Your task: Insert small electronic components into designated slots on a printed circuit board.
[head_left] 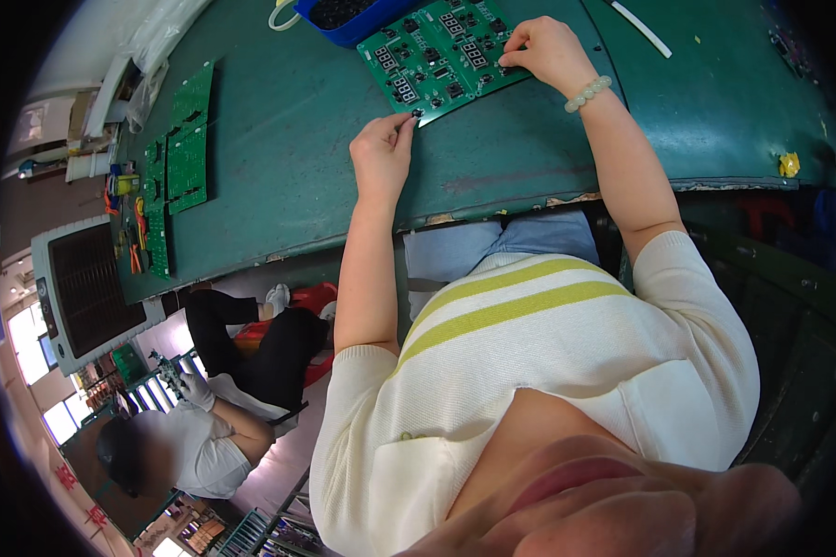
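Observation:
A green circuit board (pixel 424 82) lies on the table ahead of me, carrying several white-digit displays and small black components. At its near left corner, my left hand (pixel 381 153) pinches a small black component (pixel 417 114) between thumb and forefinger. My right hand (pixel 550 58) is over the board's right edge, thumb and fingertips pressed together. A tiny pale bit shows at those fingertips, too small to name. A pale bead bracelet (pixel 588 94) circles my right wrist.
Beyond the board stands a blue bin (pixel 348 20) of small black parts. More green boards (pixel 189 153) lie at the left, near hand tools (pixel 139 223). A white strip (pixel 643 30) and a yellow scrap (pixel 789 165) lie rightward. A gloved co-worker (pixel 223 436) sits at lower left.

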`<state>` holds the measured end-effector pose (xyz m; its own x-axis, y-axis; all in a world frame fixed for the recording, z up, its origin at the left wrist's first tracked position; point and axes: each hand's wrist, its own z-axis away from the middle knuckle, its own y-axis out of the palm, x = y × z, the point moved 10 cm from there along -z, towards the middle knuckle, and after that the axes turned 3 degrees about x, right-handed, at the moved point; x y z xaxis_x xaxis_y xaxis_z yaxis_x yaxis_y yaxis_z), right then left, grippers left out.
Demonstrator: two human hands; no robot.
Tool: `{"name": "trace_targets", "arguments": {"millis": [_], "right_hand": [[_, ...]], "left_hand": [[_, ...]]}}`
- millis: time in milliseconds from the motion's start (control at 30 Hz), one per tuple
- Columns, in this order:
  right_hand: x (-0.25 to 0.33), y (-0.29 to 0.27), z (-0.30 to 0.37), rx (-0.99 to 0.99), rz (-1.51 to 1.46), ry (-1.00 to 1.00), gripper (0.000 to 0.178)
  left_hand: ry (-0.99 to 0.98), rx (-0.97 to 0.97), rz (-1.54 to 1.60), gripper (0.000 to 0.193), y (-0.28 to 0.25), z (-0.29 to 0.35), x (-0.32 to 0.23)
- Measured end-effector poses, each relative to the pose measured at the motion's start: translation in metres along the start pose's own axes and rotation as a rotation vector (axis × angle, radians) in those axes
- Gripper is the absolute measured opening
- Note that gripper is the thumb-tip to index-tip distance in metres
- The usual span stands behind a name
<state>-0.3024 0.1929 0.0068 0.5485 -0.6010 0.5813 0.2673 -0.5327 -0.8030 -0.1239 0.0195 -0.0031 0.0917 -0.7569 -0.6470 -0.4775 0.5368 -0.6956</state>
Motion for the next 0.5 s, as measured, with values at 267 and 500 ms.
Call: {"name": "trace_targets", "arguments": {"millis": [267,500], "right_hand": [[-0.009,0.01,-0.004,0.057,-0.081,0.075,0.017],[-0.024,0.023,-0.01,0.131,-0.167,0.032,0.016]], "left_hand": [[-0.012,-0.07,-0.008,0.011,0.001,0.005,0.001],[-0.102,-0.157,0.033,0.01,-0.001,0.009,0.009]]}}
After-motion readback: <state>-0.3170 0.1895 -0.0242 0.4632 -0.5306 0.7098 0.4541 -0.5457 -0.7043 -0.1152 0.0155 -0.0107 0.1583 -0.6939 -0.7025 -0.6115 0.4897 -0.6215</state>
